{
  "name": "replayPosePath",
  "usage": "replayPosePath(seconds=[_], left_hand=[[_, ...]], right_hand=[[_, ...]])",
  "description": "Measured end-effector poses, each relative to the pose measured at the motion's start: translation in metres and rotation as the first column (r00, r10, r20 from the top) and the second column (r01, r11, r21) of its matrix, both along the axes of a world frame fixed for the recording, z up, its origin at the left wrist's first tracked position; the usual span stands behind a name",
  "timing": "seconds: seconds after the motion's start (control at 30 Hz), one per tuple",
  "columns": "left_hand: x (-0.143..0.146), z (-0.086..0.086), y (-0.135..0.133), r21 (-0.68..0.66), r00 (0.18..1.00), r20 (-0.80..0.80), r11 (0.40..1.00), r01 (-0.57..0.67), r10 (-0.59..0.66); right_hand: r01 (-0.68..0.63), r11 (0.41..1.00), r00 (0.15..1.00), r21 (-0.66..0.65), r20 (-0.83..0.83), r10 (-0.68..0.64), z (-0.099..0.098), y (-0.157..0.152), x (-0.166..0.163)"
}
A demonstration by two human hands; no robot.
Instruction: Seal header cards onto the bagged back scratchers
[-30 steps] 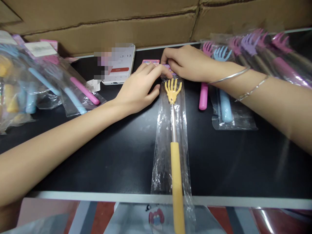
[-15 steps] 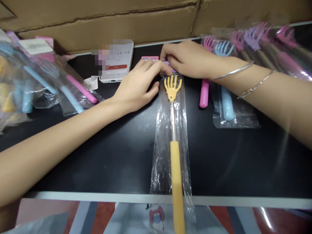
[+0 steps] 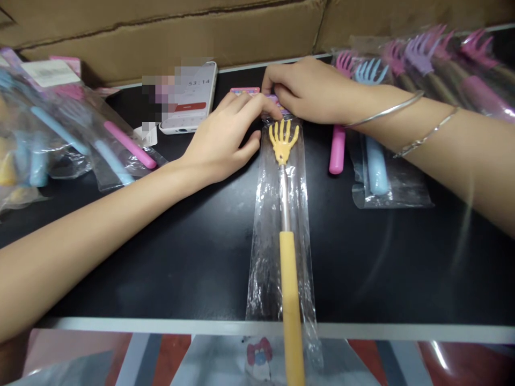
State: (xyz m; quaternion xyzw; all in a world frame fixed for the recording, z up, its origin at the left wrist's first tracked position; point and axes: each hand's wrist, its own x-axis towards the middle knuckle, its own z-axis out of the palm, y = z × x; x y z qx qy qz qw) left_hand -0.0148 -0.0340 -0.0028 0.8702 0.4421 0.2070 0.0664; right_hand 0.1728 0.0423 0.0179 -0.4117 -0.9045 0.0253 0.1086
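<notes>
A yellow back scratcher (image 3: 287, 246) with a hand-shaped head lies lengthways on the black table (image 3: 193, 252) inside a clear plastic sleeve (image 3: 263, 230), its handle hanging over the near edge. My left hand (image 3: 225, 140) rests at the sleeve's top left, fingers pressed on the sleeve's upper end and a pink card (image 3: 245, 91). My right hand (image 3: 309, 91) meets it from the right, fingers curled and pinching the same top end. Two thin bangles (image 3: 386, 111) ring my right wrist.
A phone (image 3: 189, 99) lies at the back left of my hands. Bagged scratchers are piled at the left (image 3: 60, 139); pink (image 3: 337, 147), blue (image 3: 374, 161) and purple ones lie at the right. Cardboard boxes (image 3: 181, 32) wall the back. A printed bag (image 3: 257, 359) hangs below the table edge.
Both hands stay at the sleeve's top with only slight finger movement. The view has tilted a little, so everything sits slightly higher in the frame.
</notes>
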Motion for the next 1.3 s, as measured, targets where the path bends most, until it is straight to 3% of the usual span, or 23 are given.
replayPosePath(seconds=[0.87,1.03,1.3], left_hand=[[-0.0001,0.0021,-0.0003,0.011,0.999,-0.044,1.0,-0.001,0.002],[-0.0003,0.002,-0.001,-0.009,1.0,0.012,1.0,0.009,-0.009],[-0.0008,0.0016,0.0009,0.036,0.999,-0.049,0.999,0.0,0.002]], right_hand=[[-0.034,0.999,0.999,0.009,-0.012,0.034,-0.0014,0.0015,0.0001],[0.012,0.999,1.0,0.036,0.0,-0.012,-0.0038,0.0027,-0.0009],[0.041,0.997,0.999,0.066,0.019,-0.042,-0.0046,0.0023,-0.0009]])
